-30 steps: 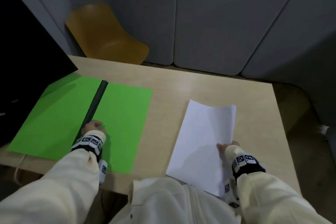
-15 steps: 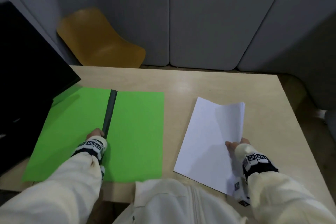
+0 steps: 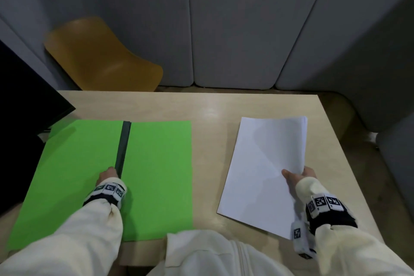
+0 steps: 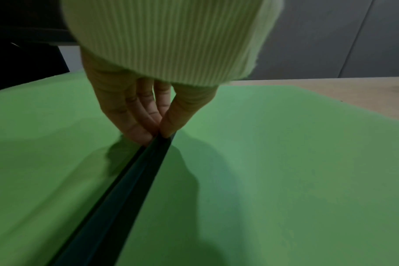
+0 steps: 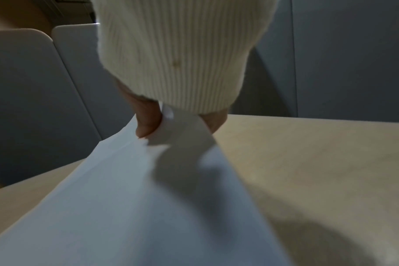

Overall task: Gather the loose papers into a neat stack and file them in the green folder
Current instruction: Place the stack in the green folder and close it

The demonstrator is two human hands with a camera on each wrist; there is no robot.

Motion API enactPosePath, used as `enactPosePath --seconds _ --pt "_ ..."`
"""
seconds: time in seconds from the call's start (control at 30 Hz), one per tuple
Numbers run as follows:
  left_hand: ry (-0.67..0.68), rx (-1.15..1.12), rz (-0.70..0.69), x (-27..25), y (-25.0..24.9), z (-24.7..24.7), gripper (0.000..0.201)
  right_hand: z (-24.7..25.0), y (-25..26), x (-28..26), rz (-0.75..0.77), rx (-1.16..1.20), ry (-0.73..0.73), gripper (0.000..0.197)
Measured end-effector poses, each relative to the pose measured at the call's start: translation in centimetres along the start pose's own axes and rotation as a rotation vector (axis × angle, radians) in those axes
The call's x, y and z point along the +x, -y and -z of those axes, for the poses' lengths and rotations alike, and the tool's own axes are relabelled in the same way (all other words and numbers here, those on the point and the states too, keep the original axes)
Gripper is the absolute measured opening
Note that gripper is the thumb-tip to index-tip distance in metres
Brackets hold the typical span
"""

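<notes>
Your right hand (image 3: 296,177) pinches the paper stack (image 3: 266,168), lying lengthwise well to the right of the open green folder (image 3: 156,163), whose dark spine (image 3: 122,148) your left hand (image 3: 107,173) pinches.

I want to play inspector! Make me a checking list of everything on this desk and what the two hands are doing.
Surface: pale wooden table, papers and folder lying apart on it.
Job's things: green folder lies open and flat, with a dark spine down its middle; white papers in one stack to its right, none in the folder yet.
Clutter: a black object at the table's left edge, overlapping the folder's corner.
Hands: left hand pinches the spine's near end; right hand grips the papers' right edge, lifting it.
Cables: nothing seen.
Surroundings: yellow chair behind the table, grey padded wall panels.
</notes>
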State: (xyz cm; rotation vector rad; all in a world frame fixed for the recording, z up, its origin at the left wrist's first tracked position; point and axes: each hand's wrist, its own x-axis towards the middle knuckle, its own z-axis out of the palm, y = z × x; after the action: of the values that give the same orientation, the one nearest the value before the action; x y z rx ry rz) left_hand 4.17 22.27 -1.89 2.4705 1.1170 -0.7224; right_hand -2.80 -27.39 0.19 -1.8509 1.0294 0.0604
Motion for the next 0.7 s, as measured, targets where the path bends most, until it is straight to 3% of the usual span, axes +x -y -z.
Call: enactPosePath --seconds 0.1,0.2,0.27,0.47,0.7 --pt "0.041 0.003 -0.006 -1.8 -1.7 -0.6 0.016 0.9 0.6 0.6 0.01 0.027 0.021 0.044" --pt "0.069 -0.11 -0.092 -4.6 -4.5 -2.8 0.018 1.5 1.3 1.7 0.033 0.057 0.051 0.045" --pt "0.096 -0.184 -0.158 -6.1 -6.5 -4.7 0.031 1.9 1.7 2.5 0.048 0.061 0.086 0.04" --pt "0.244 -0.205 -0.278 -12.6 -13.1 -10.0 0.041 2.3 1.8 4.0 0.039 -0.03 0.153 0.045" --pt "0.205 -0.385 -0.241 -15.4 -16.7 -13.8 0.036 1.9 1.7 4.6 0.007 -0.165 0.199 0.046"
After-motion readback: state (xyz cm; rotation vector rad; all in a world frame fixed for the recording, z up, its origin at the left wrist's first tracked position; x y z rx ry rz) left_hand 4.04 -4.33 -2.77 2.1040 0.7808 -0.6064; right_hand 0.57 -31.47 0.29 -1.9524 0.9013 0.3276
